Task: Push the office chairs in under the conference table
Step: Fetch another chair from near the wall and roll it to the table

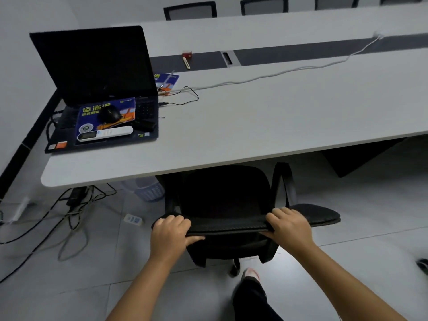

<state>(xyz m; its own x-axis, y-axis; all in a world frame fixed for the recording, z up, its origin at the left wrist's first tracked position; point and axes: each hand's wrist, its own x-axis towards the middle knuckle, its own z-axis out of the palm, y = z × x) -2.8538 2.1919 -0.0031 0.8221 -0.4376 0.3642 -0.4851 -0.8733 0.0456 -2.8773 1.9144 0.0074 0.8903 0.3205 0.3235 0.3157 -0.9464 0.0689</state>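
Currently gripped black office chair [228,200] by backrest top: left hand [170,230] and right hand [289,224] both curled shut over rim. Seat sat partly under near edge of desk [254,126]. Risks judged: right armrest [281,181] catching desk edge; casters snagging floor cables [69,218] at left; basket [149,188] under desk getting bumped.

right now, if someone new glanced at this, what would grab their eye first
Most likely the two bare hands, left hand and right hand, gripping the top edge of the black office chair, whose seat is partly under the conference table. Next, the open laptop at the table's left end, with a black mouse and a white remote lying on it.
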